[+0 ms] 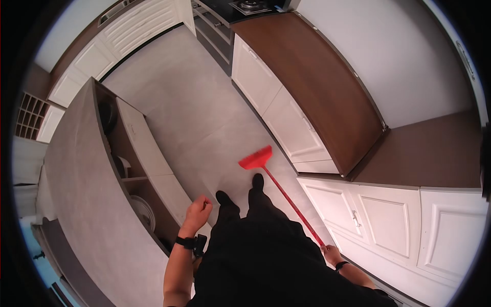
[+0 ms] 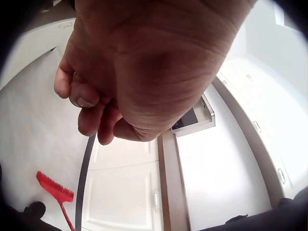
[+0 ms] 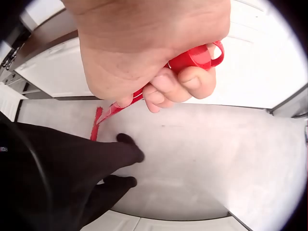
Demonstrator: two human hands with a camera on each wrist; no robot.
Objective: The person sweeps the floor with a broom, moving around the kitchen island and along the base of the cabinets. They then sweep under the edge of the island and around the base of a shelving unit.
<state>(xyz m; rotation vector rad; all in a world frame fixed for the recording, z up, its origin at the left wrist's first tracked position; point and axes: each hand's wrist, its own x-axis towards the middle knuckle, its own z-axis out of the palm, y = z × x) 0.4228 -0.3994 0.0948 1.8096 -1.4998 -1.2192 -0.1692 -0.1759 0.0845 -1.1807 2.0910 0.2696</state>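
A red broom [image 1: 291,200] slants across the floor in front of the body. Its bristled head [image 2: 55,186] is down by the shoes, as the left wrist view also shows. My right hand [image 1: 332,254] grips the top of the handle, fingers curled round it just below the hanging loop [image 3: 218,54]. On the other side, my left hand [image 1: 197,214] is held up near the island's edge. Its fingers are loosely curled with nothing in them.
A grey-topped island [image 1: 82,169] with open shelves runs along the left, plates [image 1: 142,212] on one shelf. White cabinets [image 1: 381,215] under brown counters [image 1: 302,77] line the right. Grey floor [image 1: 189,102] stretches between them, with a gas stove [image 1: 250,6] at the back.
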